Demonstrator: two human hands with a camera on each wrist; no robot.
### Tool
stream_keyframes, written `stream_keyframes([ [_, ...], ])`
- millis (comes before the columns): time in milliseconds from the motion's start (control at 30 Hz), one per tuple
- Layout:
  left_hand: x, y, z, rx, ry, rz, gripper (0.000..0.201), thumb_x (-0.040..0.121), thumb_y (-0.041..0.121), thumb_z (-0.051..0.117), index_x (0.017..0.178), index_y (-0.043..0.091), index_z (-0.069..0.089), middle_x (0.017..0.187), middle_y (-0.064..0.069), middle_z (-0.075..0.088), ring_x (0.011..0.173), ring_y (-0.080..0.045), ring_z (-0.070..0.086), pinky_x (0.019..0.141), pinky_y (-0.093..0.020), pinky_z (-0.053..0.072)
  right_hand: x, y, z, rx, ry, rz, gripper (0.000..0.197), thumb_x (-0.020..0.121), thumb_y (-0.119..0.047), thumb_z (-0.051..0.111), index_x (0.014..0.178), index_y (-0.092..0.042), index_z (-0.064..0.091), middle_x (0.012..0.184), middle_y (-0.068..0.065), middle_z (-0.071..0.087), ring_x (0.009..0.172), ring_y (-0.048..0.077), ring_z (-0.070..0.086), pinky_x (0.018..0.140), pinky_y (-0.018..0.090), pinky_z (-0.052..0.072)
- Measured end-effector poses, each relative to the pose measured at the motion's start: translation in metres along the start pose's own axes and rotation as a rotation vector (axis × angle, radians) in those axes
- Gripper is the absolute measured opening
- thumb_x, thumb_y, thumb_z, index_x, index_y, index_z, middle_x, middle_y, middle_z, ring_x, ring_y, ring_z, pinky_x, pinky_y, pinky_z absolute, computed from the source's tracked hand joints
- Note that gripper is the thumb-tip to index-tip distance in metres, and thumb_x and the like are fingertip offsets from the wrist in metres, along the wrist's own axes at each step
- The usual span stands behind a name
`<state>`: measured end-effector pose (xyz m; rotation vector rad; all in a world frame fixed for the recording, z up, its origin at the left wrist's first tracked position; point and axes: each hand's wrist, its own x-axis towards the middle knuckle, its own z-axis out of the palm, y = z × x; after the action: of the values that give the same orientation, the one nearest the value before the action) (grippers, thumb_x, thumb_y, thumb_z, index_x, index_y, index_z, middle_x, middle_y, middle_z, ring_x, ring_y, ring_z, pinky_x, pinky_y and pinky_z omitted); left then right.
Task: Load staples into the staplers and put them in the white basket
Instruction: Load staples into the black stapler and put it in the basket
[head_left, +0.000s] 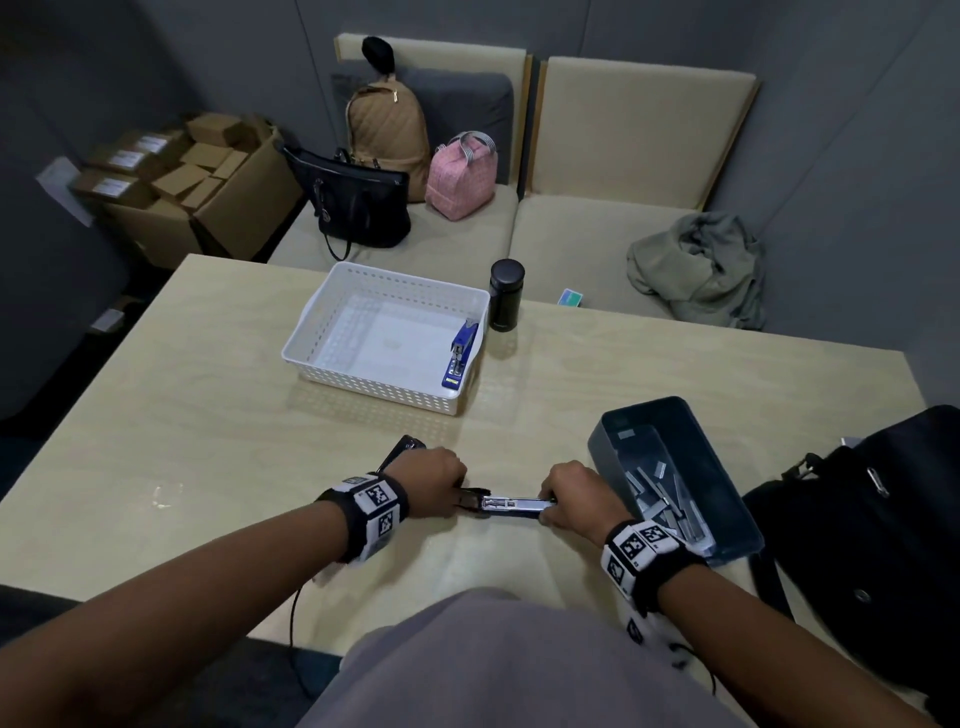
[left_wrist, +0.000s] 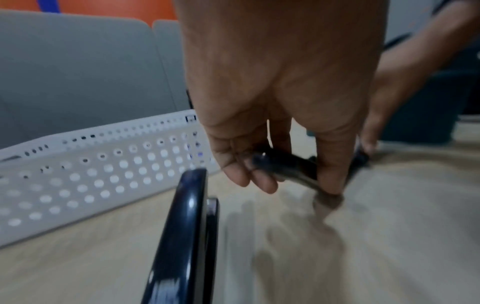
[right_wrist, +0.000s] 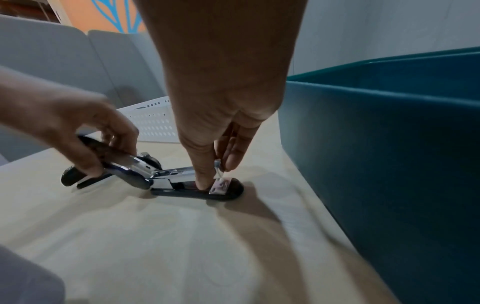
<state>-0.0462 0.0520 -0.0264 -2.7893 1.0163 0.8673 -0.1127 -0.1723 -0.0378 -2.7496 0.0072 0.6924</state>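
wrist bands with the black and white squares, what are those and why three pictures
No machine here: a person works with bare hands. The patterned bands belong to the recording gear; a camera sits on each wrist. The wide picture comes from a head camera looking down; the other two look along each hand. The left hand grips the swung-open top of a dark stapler, the right hand grips its front end. On the table: a white basket with a blue stapler, a teal bin of staple strips, a black flask.
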Motion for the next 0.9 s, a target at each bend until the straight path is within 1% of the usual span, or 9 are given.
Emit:
stream_keyframes([
  [100,0.009,0.005,-0.029,-0.026,0.08,0.015,0.032,0.075,0.036,0.071,0.102,0.019,0.07,0.102,-0.006,0.068,0.094,-0.029,0.065,0.071,-0.032,0.047,0.0,-0.003,0.003,0.067,0.035,-0.017,0.016,0.074,-0.016,0.068,0.089,-0.015,0.073,0.083,0.003,0.065,0.074,0.022,0.062,0.058,0.025,0.04],
  [233,0.019,0.021,-0.038,-0.106,0.132,0.074,0.031,0.075,0.034,0.073,0.099,0.016,0.068,0.102,-0.006,0.063,0.091,-0.027,0.063,0.068,-0.032,0.046,0.003,-0.003,0.011,0.215,0.026,-0.026,0.044,0.069,-0.014,0.071,0.113,-0.021,0.064,0.089,-0.004,0.061,0.076,0.014,0.058,0.057,0.02,0.039],
  [333,0.027,0.035,-0.022,-0.18,0.136,0.067,0.038,0.074,0.032,0.074,0.108,0.017,0.064,0.11,-0.007,0.058,0.096,-0.028,0.062,0.073,-0.035,0.049,0.006,0.002,0.012,0.222,-0.053,-0.003,0.067,0.062,-0.012,0.075,0.124,-0.027,0.053,0.105,-0.005,0.057,0.091,0.013,0.057,0.07,0.025,0.047],
  [400,0.03,0.039,-0.004,-0.164,0.096,-0.021,0.051,0.076,0.029,0.072,0.122,0.017,0.054,0.12,-0.009,0.052,0.101,-0.031,0.061,0.079,-0.038,0.05,0.009,0.008,0.013,0.272,-0.106,0.039,0.067,0.069,-0.008,0.071,0.129,-0.029,0.048,0.114,-0.002,0.055,0.1,0.015,0.054,0.083,0.03,0.05],
  [567,0.033,0.046,0.024,-0.373,0.016,-0.317,0.047,0.084,0.016,0.066,0.123,0.006,0.042,0.124,-0.018,0.047,0.103,-0.041,0.061,0.085,-0.045,0.052,0.019,0.012,0.007,0.7,-0.022,0.229,0.035,0.085,-0.007,0.043,0.114,-0.019,0.06,0.106,0.011,0.065,0.093,0.023,0.058,0.091,0.04,0.05],
  [633,0.033,0.047,0.021,-0.651,0.064,-0.469,0.038,0.086,0.015,0.059,0.12,0.001,0.047,0.119,-0.02,0.055,0.105,-0.039,0.06,0.086,-0.041,0.051,0.016,0.001,0.002,0.73,-0.1,0.223,0.019,0.089,-0.027,0.043,0.092,-0.022,0.062,0.092,0.006,0.066,0.082,0.022,0.058,0.08,0.037,0.048],
  [700,0.04,0.043,0.026,-0.944,0.106,-0.58,0.044,0.083,0.028,0.048,0.112,-0.003,0.056,0.115,-0.022,0.064,0.103,-0.039,0.064,0.086,-0.038,0.055,0.01,-0.013,-0.003,0.714,-0.215,0.196,0.028,0.093,-0.038,0.043,0.074,-0.023,0.055,0.074,-0.001,0.059,0.065,0.015,0.053,0.063,0.028,0.042],
  [800,0.063,0.027,0.044,-1.194,0.09,-0.598,0.062,0.066,0.043,0.054,0.106,-0.004,0.065,0.107,-0.023,0.071,0.097,-0.035,0.07,0.084,-0.043,0.06,0.013,-0.028,0.0,0.86,-0.371,0.192,0.036,0.1,-0.037,0.042,0.079,-0.011,0.054,0.067,0.009,0.055,0.053,0.017,0.052,0.054,0.024,0.047],
  [900,0.04,0.036,0.008,-1.247,0.027,-0.562,0.049,0.075,0.027,0.069,0.112,-0.005,0.064,0.11,-0.022,0.071,0.098,-0.033,0.071,0.085,-0.04,0.06,0.022,-0.037,0.007,0.912,-0.395,0.198,0.032,0.099,-0.03,0.043,0.083,-0.004,0.054,0.067,0.017,0.053,0.051,0.022,0.048,0.06,0.035,0.042],
])
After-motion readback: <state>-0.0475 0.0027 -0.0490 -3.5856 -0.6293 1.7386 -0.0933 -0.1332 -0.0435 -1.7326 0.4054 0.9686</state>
